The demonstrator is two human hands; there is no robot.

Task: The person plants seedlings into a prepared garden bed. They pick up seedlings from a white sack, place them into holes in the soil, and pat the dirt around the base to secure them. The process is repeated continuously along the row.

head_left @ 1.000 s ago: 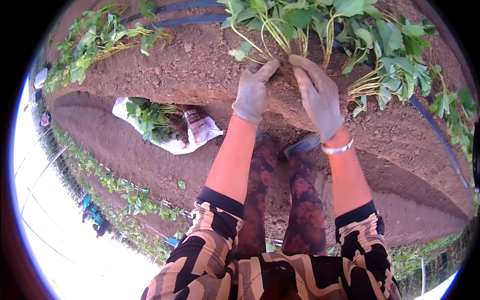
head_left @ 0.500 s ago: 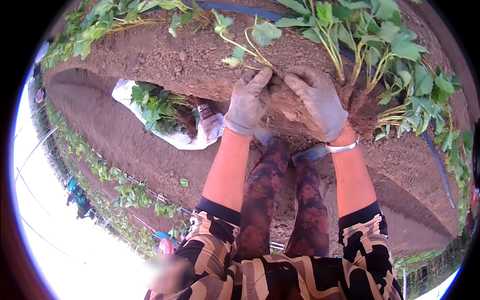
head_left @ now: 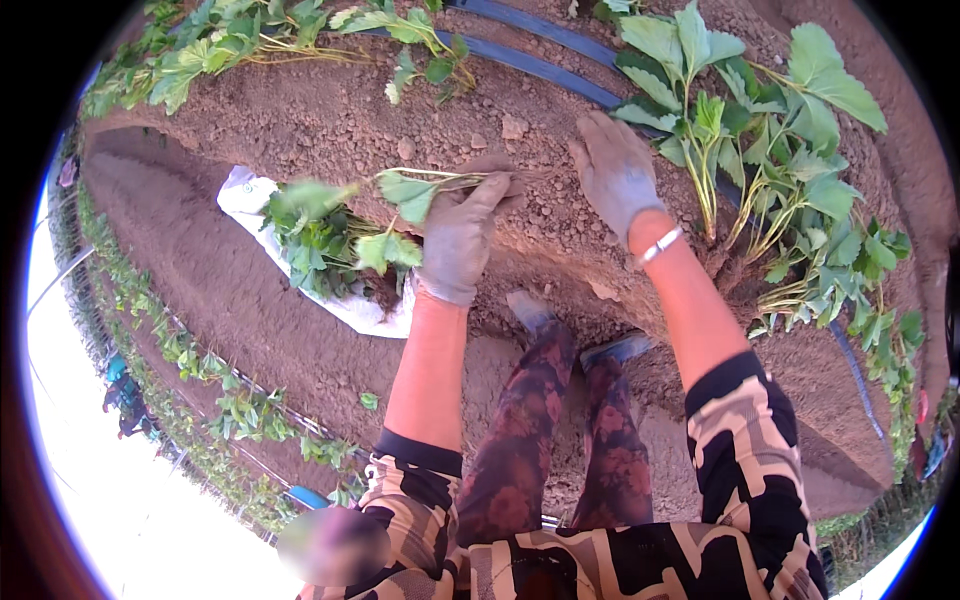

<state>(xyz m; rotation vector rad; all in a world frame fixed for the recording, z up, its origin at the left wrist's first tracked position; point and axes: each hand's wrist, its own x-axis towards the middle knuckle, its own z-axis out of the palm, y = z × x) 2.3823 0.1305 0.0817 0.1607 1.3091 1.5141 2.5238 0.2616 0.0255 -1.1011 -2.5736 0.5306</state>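
Observation:
My left hand, in a soiled grey glove, is closed on the stems of a strawberry seedling. The seedling lies sideways, its leaves to the left and its root end by my fingertips. My right hand, also gloved, rests on the raised soil bed with its fingers stretched out and nothing seen in them. Just right of it stands a leafy clump of strawberry plants, several with bare roots lying against the soil.
A white sack with more seedlings lies in the furrow at left. Dark drip hoses run along the bed. My feet stand in the furrow. Another planted row lies at lower left, with a person beyond it.
My hands have moved apart. The left has carried the seedling left and turned it sideways; the right has let go and shifted away onto the soil by the clump.

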